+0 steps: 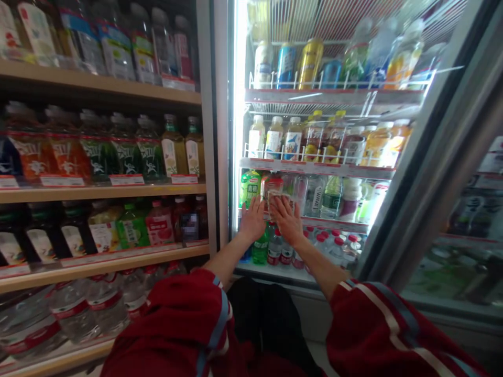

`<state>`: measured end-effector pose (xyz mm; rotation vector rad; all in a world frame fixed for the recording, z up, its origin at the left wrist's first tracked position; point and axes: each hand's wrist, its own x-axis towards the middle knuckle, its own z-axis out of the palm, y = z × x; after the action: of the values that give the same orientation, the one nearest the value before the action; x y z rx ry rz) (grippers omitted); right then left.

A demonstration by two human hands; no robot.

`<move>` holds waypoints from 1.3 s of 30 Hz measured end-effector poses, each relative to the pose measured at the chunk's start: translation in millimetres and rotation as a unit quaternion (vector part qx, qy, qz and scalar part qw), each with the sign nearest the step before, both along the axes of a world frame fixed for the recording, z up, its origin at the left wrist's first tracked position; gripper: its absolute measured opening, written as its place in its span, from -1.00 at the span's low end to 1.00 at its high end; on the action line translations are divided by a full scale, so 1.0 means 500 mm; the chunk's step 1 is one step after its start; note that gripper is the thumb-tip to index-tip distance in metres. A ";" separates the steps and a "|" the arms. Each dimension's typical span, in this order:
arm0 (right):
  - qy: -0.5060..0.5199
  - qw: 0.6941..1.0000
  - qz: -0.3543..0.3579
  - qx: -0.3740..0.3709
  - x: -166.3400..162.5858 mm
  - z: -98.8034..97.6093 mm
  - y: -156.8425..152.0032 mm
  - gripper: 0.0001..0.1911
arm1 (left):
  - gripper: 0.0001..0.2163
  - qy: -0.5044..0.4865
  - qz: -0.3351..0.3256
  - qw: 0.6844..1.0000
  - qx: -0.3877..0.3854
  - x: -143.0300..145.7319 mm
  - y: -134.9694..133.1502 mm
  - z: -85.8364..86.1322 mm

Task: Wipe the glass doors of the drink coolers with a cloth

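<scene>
Both my arms in red sleeves reach into an open drinks fridge. My left hand [252,218] lies with fingers stretched flat against the third shelf, just below a green-labelled bottle [249,187]. My right hand [288,220] is beside it, fingers curled round a clear bottle [280,198] standing on that shelf, next to a red-labelled bottle [272,184]. Small red-capped water bottles [275,247] stand on the shelf under my hands.
The fridge's glass door [436,173] stands open at the right. Upper fridge shelves [314,167] hold juice bottles and cans. At the left, wooden shelves [98,192] carry soft-drink bottles, with large water bottles [74,309] on the lowest one.
</scene>
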<state>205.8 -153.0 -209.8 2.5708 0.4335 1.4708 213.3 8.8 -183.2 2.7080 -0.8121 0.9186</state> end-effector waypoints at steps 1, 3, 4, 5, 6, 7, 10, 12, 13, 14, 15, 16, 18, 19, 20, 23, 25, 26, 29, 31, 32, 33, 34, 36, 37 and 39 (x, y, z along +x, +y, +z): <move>-0.001 1.000 -0.001 -0.007 -0.002 -0.008 -0.004 -0.49 | -0.41 0.004 0.001 1.000 0.002 0.000 -0.001 0.000; -0.004 1.000 -0.005 -0.011 -0.004 -0.010 -0.014 -0.48 | -0.41 0.006 0.001 1.000 0.006 0.001 -0.001 -0.001; -0.008 1.000 -0.010 -0.004 -0.004 -0.004 -0.021 -0.47 | -0.41 0.005 0.001 1.000 0.007 0.002 -0.002 -0.002; -0.013 1.000 -0.018 0.009 -0.005 0.005 -0.027 -0.46 | -0.41 0.005 0.001 1.000 0.007 0.003 -0.002 -0.003; -0.021 0.999 -0.027 0.025 -0.005 0.015 -0.033 -0.46 | -0.41 0.005 0.002 1.000 0.006 0.003 -0.002 -0.003; -0.028 0.998 -0.034 0.040 -0.005 0.024 -0.038 -0.45 | -0.41 0.006 0.002 1.000 0.005 0.003 -0.003 -0.003; -0.035 0.997 -0.040 0.048 -0.008 0.026 -0.044 -0.47 | -0.40 0.011 0.004 1.000 0.004 0.001 -0.005 -0.003; -0.026 0.999 -0.034 0.025 -0.013 0.005 -0.043 -0.48 | -0.40 0.011 0.006 1.000 0.007 -0.002 -0.006 -0.004; -0.020 0.999 -0.031 0.010 -0.015 -0.008 -0.042 -0.49 | -0.40 0.010 0.006 1.000 0.010 -0.003 -0.005 -0.004; -0.015 1.000 -0.027 -0.003 -0.016 -0.022 -0.041 -0.49 | -0.40 0.009 0.007 1.000 0.012 -0.004 -0.004 -0.005; -0.012 1.000 -0.022 -0.014 -0.017 -0.032 -0.040 -0.49 | -0.41 0.008 0.007 1.000 0.015 -0.004 -0.002 -0.006; -0.011 1.000 -0.017 -0.020 -0.015 -0.037 -0.040 -0.49 | -0.41 0.007 0.008 1.000 0.017 -0.004 0.002 -0.006; -0.016 1.000 -0.007 -0.019 -0.008 -0.027 -0.038 -0.50 | -0.39 0.004 0.013 1.000 0.017 -0.001 0.011 -0.008; -0.020 1.000 -0.003 -0.015 -0.003 -0.014 -0.035 -0.51 | -0.39 0.003 0.018 1.000 0.014 0.001 0.018 -0.008; -0.023 1.000 0.000 -0.008 0.004 0.005 -0.029 -0.52 | -0.39 0.003 0.024 1.000 0.011 0.004 0.025 -0.008; -0.028 0.999 0.005 0.015 0.025 0.063 0.001 -0.53 | -0.39 0.004 0.041 0.999 -0.005 0.013 0.047 -0.009; -0.022 1.000 0.010 0.017 0.036 0.083 0.029 -0.53 | -0.38 0.005 0.045 0.999 -0.016 0.017 0.062 -0.011; -0.017 1.000 0.015 0.011 0.040 0.084 0.042 -0.53 | -0.38 0.005 0.046 0.999 -0.022 0.018 0.068 -0.012; 0.004 0.999 0.037 -0.028 0.045 0.057 0.074 -0.53 | -0.38 0.004 0.047 0.998 -0.033 0.021 0.086 -0.017; 0.016 0.997 0.052 -0.054 0.047 0.035 0.085 -0.54 | -0.38 0.000 0.050 0.998 -0.038 0.024 0.098 -0.020; 0.019 0.996 0.058 -0.062 0.048 0.030 0.089 -0.54 | -0.38 -0.001 0.051 0.998 -0.041 0.026 0.104 -0.022; 0.021 0.996 0.063 -0.067 0.051 0.030 0.093 -0.54 | -0.38 -0.001 0.053 0.998 -0.043 0.029 0.109 -0.024; 0.020 0.995 0.065 -0.067 0.055 0.036 0.098 -0.54 | -0.38 0.001 0.055 0.997 -0.045 0.031 0.115 -0.025; 0.014 0.996 0.063 -0.055 0.066 0.060 0.114 -0.54 | -0.37 0.005 0.059 0.997 -0.048 0.036 0.126 -0.028; 0.011 0.997 0.060 -0.046 0.072 0.075 0.124 -0.54 | -0.37 0.007 0.062 0.997 -0.048 0.038 0.131 -0.029; 0.012 0.998 0.055 -0.033 0.081 0.098 0.146 -0.54 | -0.36 0.011 0.070 0.996 -0.050 0.040 0.140 -0.030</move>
<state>246.4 -80.0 -160.9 2.5524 0.6247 1.4366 233.3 79.1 -198.0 2.7105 -0.5618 0.9293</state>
